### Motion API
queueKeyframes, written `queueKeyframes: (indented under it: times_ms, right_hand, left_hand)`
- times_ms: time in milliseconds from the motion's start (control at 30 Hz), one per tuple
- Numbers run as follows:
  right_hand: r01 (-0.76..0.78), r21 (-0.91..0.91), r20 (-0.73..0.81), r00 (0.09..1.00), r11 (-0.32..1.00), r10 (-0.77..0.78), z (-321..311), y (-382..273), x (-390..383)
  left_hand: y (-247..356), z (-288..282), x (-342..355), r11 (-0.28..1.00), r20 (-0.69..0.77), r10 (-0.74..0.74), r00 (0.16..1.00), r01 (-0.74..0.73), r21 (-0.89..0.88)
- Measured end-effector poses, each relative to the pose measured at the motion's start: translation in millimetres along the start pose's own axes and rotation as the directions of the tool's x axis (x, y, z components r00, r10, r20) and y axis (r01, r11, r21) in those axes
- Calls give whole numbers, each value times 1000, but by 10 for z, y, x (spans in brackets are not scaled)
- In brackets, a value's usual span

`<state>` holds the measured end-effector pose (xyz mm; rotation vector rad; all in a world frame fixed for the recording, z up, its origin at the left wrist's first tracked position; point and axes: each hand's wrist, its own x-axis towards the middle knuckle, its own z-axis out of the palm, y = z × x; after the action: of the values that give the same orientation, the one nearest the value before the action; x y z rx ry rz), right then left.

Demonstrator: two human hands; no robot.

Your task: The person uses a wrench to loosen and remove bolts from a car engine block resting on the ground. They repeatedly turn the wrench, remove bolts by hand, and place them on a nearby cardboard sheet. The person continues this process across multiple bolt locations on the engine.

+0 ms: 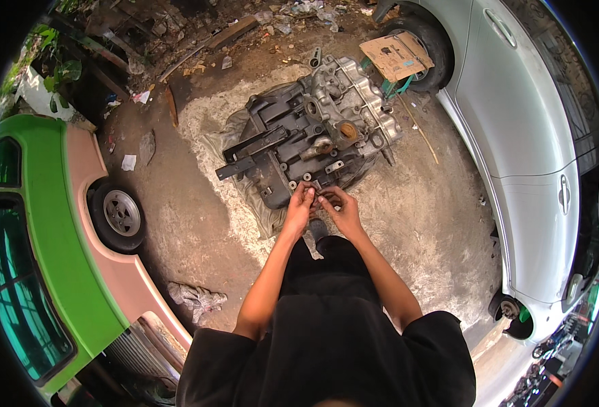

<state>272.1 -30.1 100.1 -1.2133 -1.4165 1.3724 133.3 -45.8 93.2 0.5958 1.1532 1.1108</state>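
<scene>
A car engine [299, 139] lies on the ground ahead of me, with a dark block on its left part and a silvery cast-metal part at its upper right. At its near edge, my left hand [301, 205] and my right hand [342, 209] come together, almost touching. The fingers of both are bent in a pinch. Something small and dark seems to sit between the fingertips, too small to name. Beneath the engine a crumpled grey cloth [262, 216] shows at the near left.
On the left stands a green and pink vehicle [85, 224] with its wheel [119, 212] showing. A silver car [516, 136] lines the right side. Cardboard [396, 55] covers a green stool beyond the engine. A rag [196, 298] lies at the lower left, and litter is strewn at the back.
</scene>
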Motion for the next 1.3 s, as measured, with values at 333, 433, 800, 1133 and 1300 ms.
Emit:
queueKeyframes:
  times_ms: [333,433,800,1133,1300]
  right_hand:
    - [-49,-120,-491,871,992,-16,-289,-184,-521]
    - [-69,-80,-606,795,994,7,-349,-218,-741]
    - [-128,46,-794,598,991,114,-383,-137,-1270]
    - [-101,-70,-730,683,992,18,-1023,-31,-789]
    - [-45,-108,-670,741,993,-39,-1845,-10,-412]
  left_hand:
    - [99,507,19,976,362,-39,931,-43,215]
    - [111,587,-7,970,426,-126,896,20,243]
    - [-72,857,-38,906,666,-253,701,-71,418]
    - [-6,1304,500,821,601,-264,754,-152,551]
    - [-18,1968,943,753,578,-222,786,-239,614]
